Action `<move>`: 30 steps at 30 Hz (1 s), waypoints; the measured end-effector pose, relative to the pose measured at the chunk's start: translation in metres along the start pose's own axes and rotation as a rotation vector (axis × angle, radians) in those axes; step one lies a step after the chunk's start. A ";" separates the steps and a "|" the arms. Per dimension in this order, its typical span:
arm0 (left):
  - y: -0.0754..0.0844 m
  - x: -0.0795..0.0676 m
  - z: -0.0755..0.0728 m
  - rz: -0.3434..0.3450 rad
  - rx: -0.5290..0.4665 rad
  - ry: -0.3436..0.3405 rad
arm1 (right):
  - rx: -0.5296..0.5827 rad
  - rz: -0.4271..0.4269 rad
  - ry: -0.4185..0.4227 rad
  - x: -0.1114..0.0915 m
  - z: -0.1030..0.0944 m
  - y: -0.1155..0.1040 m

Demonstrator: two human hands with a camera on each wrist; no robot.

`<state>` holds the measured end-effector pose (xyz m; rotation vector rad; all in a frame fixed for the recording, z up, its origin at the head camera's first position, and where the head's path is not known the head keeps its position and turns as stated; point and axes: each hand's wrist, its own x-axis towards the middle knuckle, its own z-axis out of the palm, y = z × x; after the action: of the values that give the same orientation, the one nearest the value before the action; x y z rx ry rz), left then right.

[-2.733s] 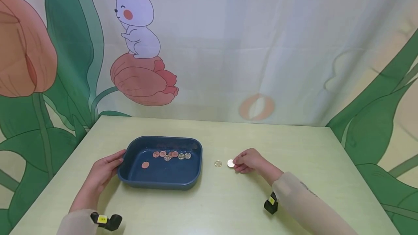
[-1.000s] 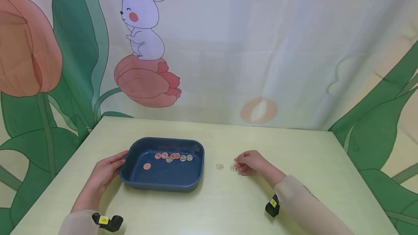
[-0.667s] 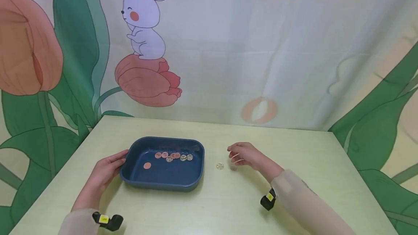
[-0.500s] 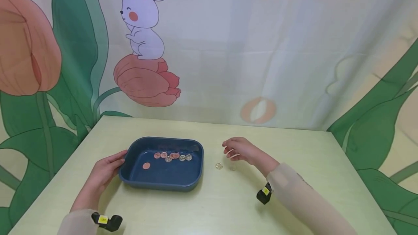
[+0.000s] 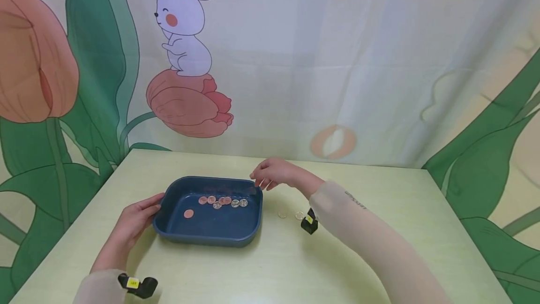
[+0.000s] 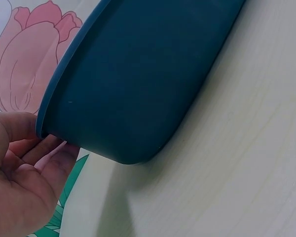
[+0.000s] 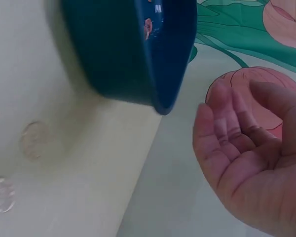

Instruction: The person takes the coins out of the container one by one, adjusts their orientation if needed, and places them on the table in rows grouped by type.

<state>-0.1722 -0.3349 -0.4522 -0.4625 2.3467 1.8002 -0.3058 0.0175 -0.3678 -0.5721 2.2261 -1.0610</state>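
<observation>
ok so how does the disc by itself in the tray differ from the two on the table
The lone disc is copper-coloured; the table discs look pale, almost clear. The lone disc stands out against the blue tray, while the table discs nearly blend into the table. All look round and lie flat.

My left hand (image 6: 22, 182) held one end of a smooth, dark blue-green tray (image 6: 138, 74) with a rounded corner. My thumb (image 6: 22, 126) met its thin rim (image 6: 55, 81), while my other fingers bent in below, their tips hidden. The tray stood on a pale wood-grained table (image 6: 227, 173), casting a shadow (image 6: 116, 207). Beyond it, I saw a printed pink tulip (image 6: 29, 61) and green leaves (image 6: 71, 185).
</observation>
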 end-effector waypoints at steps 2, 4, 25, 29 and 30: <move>0.000 0.000 -0.001 0.001 0.001 0.001 | -0.037 0.029 -0.027 0.007 0.002 -0.011; 0.001 0.000 -0.001 0.002 0.003 0.003 | -0.061 0.073 -0.056 0.013 0.006 -0.021; 0.001 -0.001 0.001 0.038 0.033 0.018 | -0.189 0.489 -0.057 0.078 0.077 -0.058; 0.002 -0.002 0.001 0.034 0.027 0.020 | -0.279 0.511 0.018 0.072 0.089 -0.066; 0.002 -0.003 0.000 0.037 0.027 0.019 | -0.306 0.504 0.035 0.069 0.091 -0.068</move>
<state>-0.1705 -0.3339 -0.4494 -0.4374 2.4042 1.7846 -0.2862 -0.1130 -0.3821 -0.0946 2.3984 -0.4820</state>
